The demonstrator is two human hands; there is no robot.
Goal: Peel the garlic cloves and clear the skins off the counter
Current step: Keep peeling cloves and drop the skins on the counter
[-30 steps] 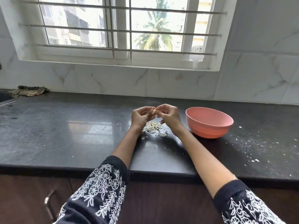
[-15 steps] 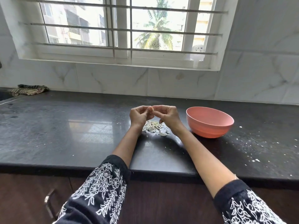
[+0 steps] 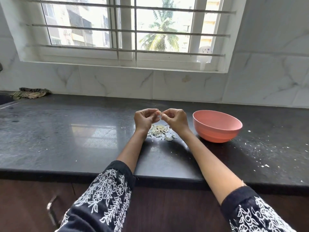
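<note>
Counter of polished black stone (image 3: 83, 139) runs the full width under a white barred window (image 3: 127, 30), with white marble-veined wall tiles (image 3: 267, 81) behind it and dark wooden cabinet fronts (image 3: 25, 206) below its front edge. Two forearms in dark sleeves with white floral embroidery (image 3: 107, 195) reach over the counter toward its middle. A round salmon-pink plastic bowl (image 3: 217, 128) stands upright on the stone just to the right of the hands; what it holds cannot be made out. A crumpled striped cloth (image 3: 30, 93) lies at the far left against the wall. Below and between the wrists, a small heap of pale, papery garlic skins (image 3: 159, 131) rests on the counter, and white flecks (image 3: 265, 165) are scattered over the stone to the right of the bowl. The left hand (image 3: 144, 119) and the right hand (image 3: 175, 120) are raised above the heap, fingers curled, their tips meeting. Together they pinch a small pale garlic clove (image 3: 159, 113), the left from one side and the right from the other.
</note>
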